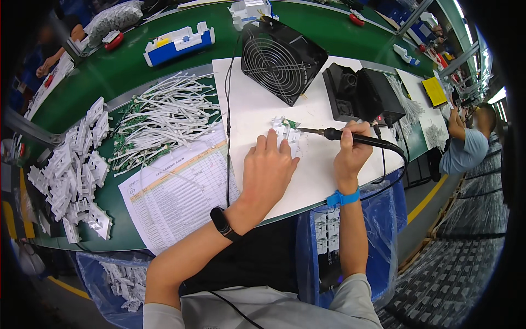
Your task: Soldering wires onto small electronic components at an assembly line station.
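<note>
My right hand point(352, 151) is closed around a soldering iron point(341, 134), gripped like a pen. The iron's metal tip points left and reaches a small green circuit board point(290, 124); whether it touches cannot be made out. That board sits on a white plastic housing point(285, 133) lying on the white work sheet point(255, 118). With its fingertips, my left hand point(268, 170) holds the housing from the near side, partly covering it. A dark band is on my left wrist, a blue strap on my right.
A black fan point(279, 60) and a black soldering station point(364, 93) stand beyond my hands. White cables with green boards point(164, 115) and white housings point(79, 164) are piled left, near a printed sheet point(181, 192). Lined bins flank my lap. A person point(471, 137) sits right.
</note>
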Tool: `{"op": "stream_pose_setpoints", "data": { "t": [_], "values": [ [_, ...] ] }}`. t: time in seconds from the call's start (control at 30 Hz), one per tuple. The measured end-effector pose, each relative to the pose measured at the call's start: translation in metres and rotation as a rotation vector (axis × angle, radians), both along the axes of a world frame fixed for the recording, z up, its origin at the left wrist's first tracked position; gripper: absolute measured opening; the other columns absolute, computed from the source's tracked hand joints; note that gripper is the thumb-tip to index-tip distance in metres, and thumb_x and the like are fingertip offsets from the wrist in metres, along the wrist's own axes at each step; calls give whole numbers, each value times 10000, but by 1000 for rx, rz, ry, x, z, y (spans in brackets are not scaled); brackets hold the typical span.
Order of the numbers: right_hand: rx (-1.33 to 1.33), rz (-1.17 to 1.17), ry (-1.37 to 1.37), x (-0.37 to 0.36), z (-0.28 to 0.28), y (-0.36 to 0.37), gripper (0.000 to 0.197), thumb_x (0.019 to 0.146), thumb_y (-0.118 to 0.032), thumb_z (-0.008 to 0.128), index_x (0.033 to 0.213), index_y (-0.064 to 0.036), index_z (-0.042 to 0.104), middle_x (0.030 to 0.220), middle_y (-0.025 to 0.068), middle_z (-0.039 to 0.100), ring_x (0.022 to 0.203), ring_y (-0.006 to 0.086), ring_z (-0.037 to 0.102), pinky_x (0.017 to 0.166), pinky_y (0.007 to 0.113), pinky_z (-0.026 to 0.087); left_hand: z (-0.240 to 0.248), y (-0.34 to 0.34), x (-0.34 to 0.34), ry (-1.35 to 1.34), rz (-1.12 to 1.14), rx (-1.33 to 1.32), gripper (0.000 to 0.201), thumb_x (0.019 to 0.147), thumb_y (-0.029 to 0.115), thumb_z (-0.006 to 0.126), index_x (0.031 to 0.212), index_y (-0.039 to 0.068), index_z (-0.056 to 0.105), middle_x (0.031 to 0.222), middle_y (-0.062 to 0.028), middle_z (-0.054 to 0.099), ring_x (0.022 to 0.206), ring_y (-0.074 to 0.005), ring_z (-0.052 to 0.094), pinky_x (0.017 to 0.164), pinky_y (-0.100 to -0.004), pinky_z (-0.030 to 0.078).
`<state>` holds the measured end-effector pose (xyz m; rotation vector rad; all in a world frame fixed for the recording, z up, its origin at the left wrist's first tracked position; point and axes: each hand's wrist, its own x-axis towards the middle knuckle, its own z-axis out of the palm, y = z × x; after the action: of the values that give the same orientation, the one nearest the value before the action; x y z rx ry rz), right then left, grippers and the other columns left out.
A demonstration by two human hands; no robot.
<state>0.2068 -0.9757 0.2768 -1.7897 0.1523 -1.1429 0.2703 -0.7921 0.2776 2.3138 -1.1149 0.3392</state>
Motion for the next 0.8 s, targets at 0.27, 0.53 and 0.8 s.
{"op": "stream_pose_setpoints", "data": {
  "t": [0.27, 0.53, 0.8],
  "values": [
    [73, -75, -70, -3, -4, -2, 118, 953, -67, 579, 894, -55, 478, 781, 2, 494, 683, 53, 383, 616, 221, 319, -1, 1, -1, 36, -19, 10, 417, 817, 246, 796, 1076, -69, 711, 1227, -289, 634, 1037, -335, 624, 784, -383, 572],
    [63, -83, -3, -3, -2, 4, 133, 956, -70, 607, 895, -48, 491, 752, -1, 499, 667, 54, 410, 606, 223, 330, -2, 1, -1, 26, -5, -21, 384, 808, 243, 799, 1053, -39, 710, 1208, -244, 636, 1016, -339, 623, 743, -413, 570],
    [70, -93, 50, -2, -4, 2, 149, 971, -72, 611, 878, -48, 496, 750, 0, 513, 659, 46, 430, 607, 219, 351, -3, -1, -2, 16, 8, -3, 394, 795, 253, 813, 1051, -32, 719, 1181, -219, 636, 1004, -325, 625, 719, -390, 571]
  ]
}}
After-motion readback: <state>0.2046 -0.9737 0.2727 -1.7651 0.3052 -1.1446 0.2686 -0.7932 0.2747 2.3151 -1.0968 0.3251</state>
